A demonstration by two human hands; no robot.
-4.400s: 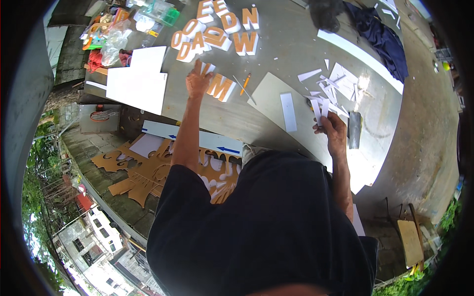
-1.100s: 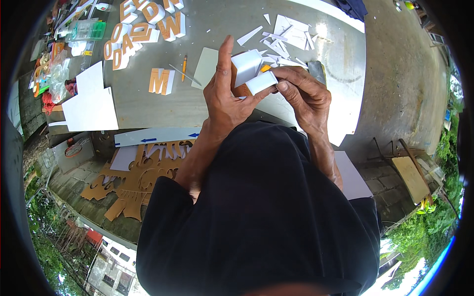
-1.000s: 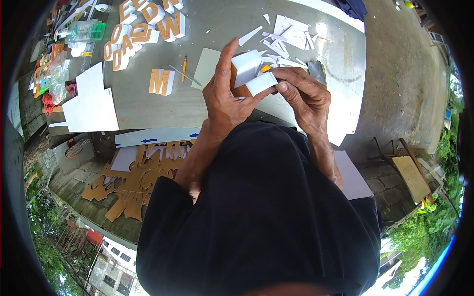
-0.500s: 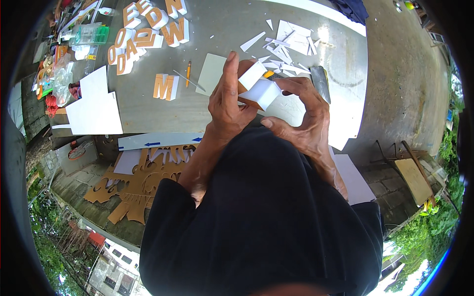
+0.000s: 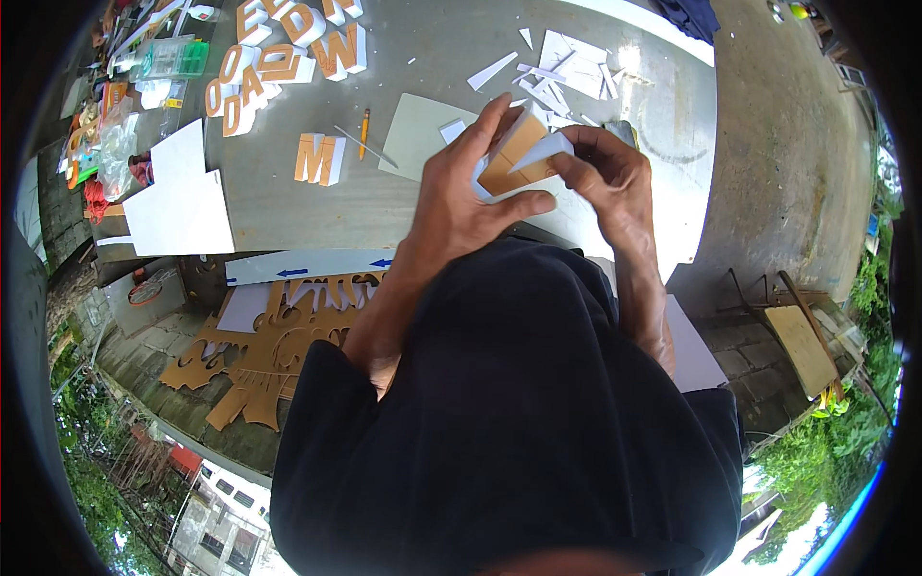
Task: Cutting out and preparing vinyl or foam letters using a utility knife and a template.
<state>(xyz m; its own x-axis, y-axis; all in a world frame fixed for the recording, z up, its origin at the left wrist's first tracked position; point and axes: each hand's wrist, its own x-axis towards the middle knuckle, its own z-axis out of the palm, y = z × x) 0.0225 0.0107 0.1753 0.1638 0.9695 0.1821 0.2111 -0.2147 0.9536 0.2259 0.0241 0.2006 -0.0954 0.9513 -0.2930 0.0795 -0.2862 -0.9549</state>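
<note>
A foam block letter (image 5: 509, 168) with white sides and a brown-orange face is held tilted above the near edge of the table. My left hand (image 5: 456, 202) is closed around its left side, thumb stretched along below it. From the right, my right hand (image 5: 615, 178) pinches a white wedge-shaped piece (image 5: 544, 151) against the letter between thumb and fingers. Whether that piece is loose or part of the letter, I cannot tell. Beneath my hands lies a pale grey-green sheet (image 5: 408, 130), with a small white piece (image 5: 451, 130) on it.
Several finished-looking block letters (image 5: 283, 65) stand at the far left; another block letter (image 5: 319, 159) is nearer. An orange pencil (image 5: 364, 134) and a thin metal rod (image 5: 360, 144) lie beside it. White offcuts (image 5: 547, 91) are scattered beyond my hands. White sheets (image 5: 180, 206) rest at left.
The letter has been turned so its brown face shows toward me. My right hand has shifted from its side to a pinch on the white wedge; my left thumb now stretches beneath.
</note>
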